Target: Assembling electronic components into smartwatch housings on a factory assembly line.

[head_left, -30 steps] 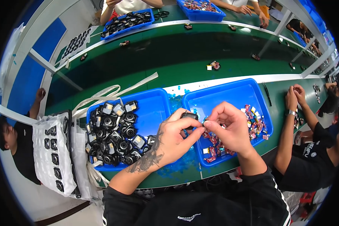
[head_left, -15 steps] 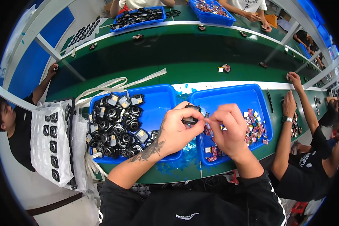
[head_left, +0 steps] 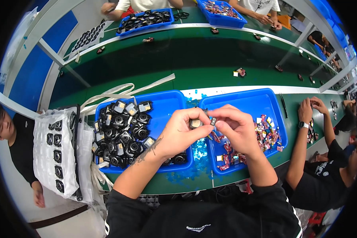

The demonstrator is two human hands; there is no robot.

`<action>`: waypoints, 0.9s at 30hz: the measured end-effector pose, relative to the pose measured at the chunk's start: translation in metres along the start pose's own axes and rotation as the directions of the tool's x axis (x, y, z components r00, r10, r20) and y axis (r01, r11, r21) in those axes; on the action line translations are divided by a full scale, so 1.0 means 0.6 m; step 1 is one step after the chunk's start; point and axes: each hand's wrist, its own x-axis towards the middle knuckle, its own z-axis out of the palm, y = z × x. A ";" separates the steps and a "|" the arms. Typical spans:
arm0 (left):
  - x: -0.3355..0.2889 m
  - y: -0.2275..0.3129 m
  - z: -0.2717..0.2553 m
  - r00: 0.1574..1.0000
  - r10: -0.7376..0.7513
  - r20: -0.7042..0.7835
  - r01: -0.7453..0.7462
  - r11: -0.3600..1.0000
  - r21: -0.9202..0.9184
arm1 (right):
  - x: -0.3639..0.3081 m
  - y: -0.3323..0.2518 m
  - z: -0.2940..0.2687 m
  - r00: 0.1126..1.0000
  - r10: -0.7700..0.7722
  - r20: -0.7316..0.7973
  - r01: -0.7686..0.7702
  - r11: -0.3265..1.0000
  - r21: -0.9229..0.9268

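Over the gap between two blue trays, my left hand (head_left: 177, 133) is closed round a small black casing (head_left: 195, 123) with a pale square part on it. My right hand (head_left: 240, 130) pinches a small dark rectangular piece (head_left: 213, 121) right beside the casing; whether the two are joined I cannot tell. Left of my hands, a blue tray (head_left: 183, 104) carries a heap of black casings (head_left: 125, 135) with round faces, several showing pale square parts. Under my right hand, the second blue tray (head_left: 242, 99) contains many small red circuit boards (head_left: 267, 135) with white and coloured bits.
A green conveyor belt (head_left: 154, 59) carries scattered boards beyond the trays. Tweezers (head_left: 284, 106) lie right of the right tray. White straps (head_left: 119, 91) trail behind the left tray. A padded sheet of casings (head_left: 53, 150) stands at left. Co-workers sit on both sides and opposite.
My left hand has turned the casing so its pale square shows. The person at left has lowered an arm. At right, a co-worker's raised hand has come down. Boards on the belt shifted slightly right.
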 end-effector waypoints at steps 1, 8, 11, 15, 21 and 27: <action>0.001 0.003 0.003 0.999 -0.035 0.007 0.035 0.999 -0.029 | -0.001 0.012 -0.004 0.998 -0.060 0.014 0.059 0.997 0.046; 0.000 -0.015 0.013 0.986 0.080 -0.143 -0.086 0.996 -0.033 | -0.015 0.011 -0.018 0.985 -0.073 -0.155 0.128 0.916 0.379; -0.002 -0.006 0.004 0.959 0.178 -0.219 -0.093 0.933 0.349 | -0.025 0.011 -0.028 0.990 -0.014 -0.137 0.043 0.977 0.210; -0.001 0.000 0.000 0.948 0.296 -0.116 -0.167 0.776 0.608 | -0.028 -0.005 -0.015 0.998 -0.051 0.029 0.058 0.954 -0.295; -0.004 -0.004 0.020 0.989 0.084 -0.123 -0.038 0.939 0.342 | -0.031 0.008 -0.001 0.998 0.031 -0.047 -0.030 1.000 0.005; 0.001 -0.027 0.041 0.909 0.401 -0.111 -0.388 0.913 0.125 | -0.024 0.014 0.002 0.985 0.108 -0.131 -0.064 0.951 0.302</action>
